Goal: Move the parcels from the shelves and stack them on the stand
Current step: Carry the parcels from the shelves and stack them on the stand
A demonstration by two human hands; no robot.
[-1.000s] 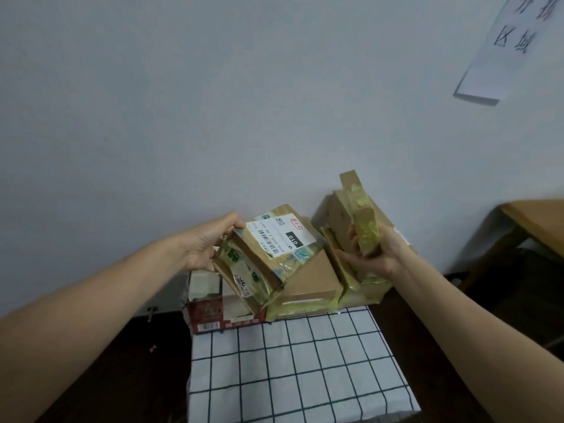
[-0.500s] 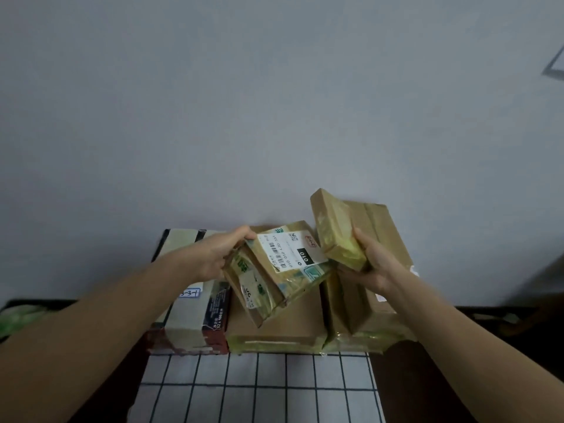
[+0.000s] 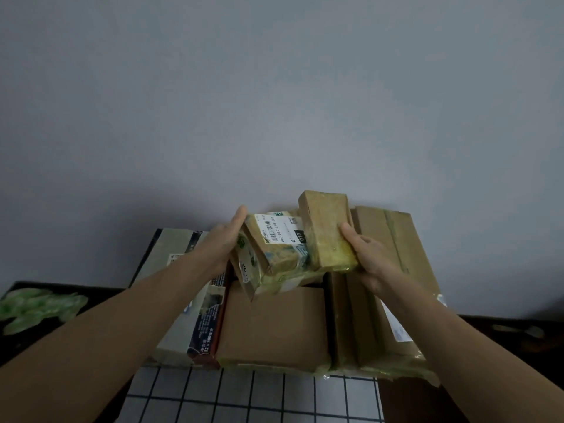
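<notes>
Labelled parcel (image 3: 276, 250): tape-wrapped carton with a white barcode label facing up, tilted, its left end lower. We see it held off the pile, over the back edge of the middle carton (image 3: 271, 328). The left hand (image 3: 218, 250) grips it at its left end. The left fingers (image 3: 238, 217) lie fairly straight and close together up that end face, tips past the top edge. The thumb is hidden under the parcel, so we cannot tell how far it wraps.

Small brown parcel (image 3: 325, 230): plain block in yellowish tape, standing on end and leaning a little left. It sits just right of the labelled parcel, touching or overlapping that one's right end. The right hand (image 3: 370, 262) clamps it from the right side. We see the thumb (image 3: 350, 236) pressed on its right face. The other right fingers go under or behind it, out of sight.

Both parcels hang between the two hands, above the stacked row.

Below them, three cartons stand side by side: a printed box (image 3: 178, 300) on the left, the middle carton, and a tall right carton (image 3: 396, 264). They rest on a checked cloth (image 3: 250, 398), white with a black grid, and back onto a grey wall (image 3: 274, 102).

Far left there is crumpled green plastic (image 3: 39, 306) on a dark surface.
</notes>
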